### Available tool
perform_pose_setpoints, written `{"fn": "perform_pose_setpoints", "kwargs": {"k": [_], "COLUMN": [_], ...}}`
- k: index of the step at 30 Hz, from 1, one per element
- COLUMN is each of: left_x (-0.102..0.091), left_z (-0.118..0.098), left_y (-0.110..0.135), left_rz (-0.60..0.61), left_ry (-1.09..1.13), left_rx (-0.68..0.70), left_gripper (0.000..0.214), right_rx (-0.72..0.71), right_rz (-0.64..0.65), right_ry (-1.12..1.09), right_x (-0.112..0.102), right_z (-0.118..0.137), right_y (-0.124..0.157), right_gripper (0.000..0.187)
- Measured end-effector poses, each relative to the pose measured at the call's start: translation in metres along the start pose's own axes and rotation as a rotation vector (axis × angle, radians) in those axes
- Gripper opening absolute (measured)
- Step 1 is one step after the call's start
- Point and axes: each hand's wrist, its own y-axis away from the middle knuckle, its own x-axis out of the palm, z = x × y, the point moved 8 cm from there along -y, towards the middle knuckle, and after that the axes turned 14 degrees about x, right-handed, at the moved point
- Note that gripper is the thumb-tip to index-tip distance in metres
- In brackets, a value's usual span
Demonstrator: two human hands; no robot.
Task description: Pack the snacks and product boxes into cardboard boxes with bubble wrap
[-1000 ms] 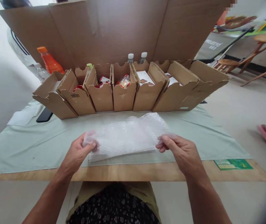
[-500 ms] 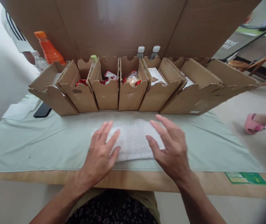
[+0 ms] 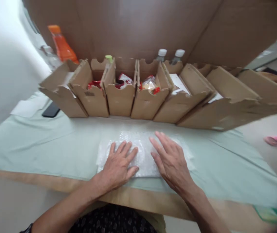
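Note:
Clear bubble wrap (image 3: 144,158) lies flat on the pale green cloth (image 3: 80,145) near the front of the table. My left hand (image 3: 120,165) rests palm down on its left part, fingers spread. Over the right part is my right hand (image 3: 169,158), fingers stretched out and tilted with the thumb toward the middle. Whether the right palm touches the wrap, I cannot tell. Neither hand grips anything.
Several cardboard bins (image 3: 120,100) stand in a row behind the wrap, some holding red packets. An orange bottle (image 3: 64,47) and white-capped bottles (image 3: 162,54) stand behind them. A black phone (image 3: 51,110) lies at left. Cardboard (image 3: 133,29) rises at the back.
My left hand has come down onto the bubble wrap and moved inward. My right hand has shifted slightly left and lower. More wrap shows at both sides, and the view has turned a little.

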Motion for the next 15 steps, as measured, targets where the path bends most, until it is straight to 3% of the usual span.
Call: {"fn": "perform_pose_setpoints", "kwargs": {"k": [3, 5, 7, 10, 13, 15], "left_x": [-0.004, -0.027, -0.076, -0.173, -0.255, -0.284], "left_z": [0.002, 0.015, 0.039, 0.091, 0.159, 0.213], "left_y": [0.000, 0.006, 0.020, 0.047, 0.044, 0.025], "left_rz": [-0.014, -0.122, -0.344, -0.672, -0.718, -0.576], "left_ry": [0.043, 0.031, -0.032, -0.159, -0.263, -0.290], "left_rx": [0.036, 0.065, 0.054, -0.046, -0.212, -0.415], "left_gripper": [0.066, 0.060, 0.048, 0.033, 0.034, 0.035], "right_rx": [-0.134, -0.168, -0.196, -0.226, -0.242, -0.235], "right_rz": [-0.003, -0.044, -0.093, -0.145, -0.157, -0.154], "right_ry": [0.048, 0.070, 0.078, 0.100, 0.122, 0.126], "right_x": [0.024, 0.037, 0.042, 0.038, 0.033, 0.032], "right_z": [-0.002, -0.008, -0.011, -0.009, -0.005, -0.005], "right_y": [0.007, 0.007, 0.005, 0.004, 0.004, 0.004], "right_gripper": [0.044, 0.045, 0.045, 0.045, 0.045, 0.045]}}
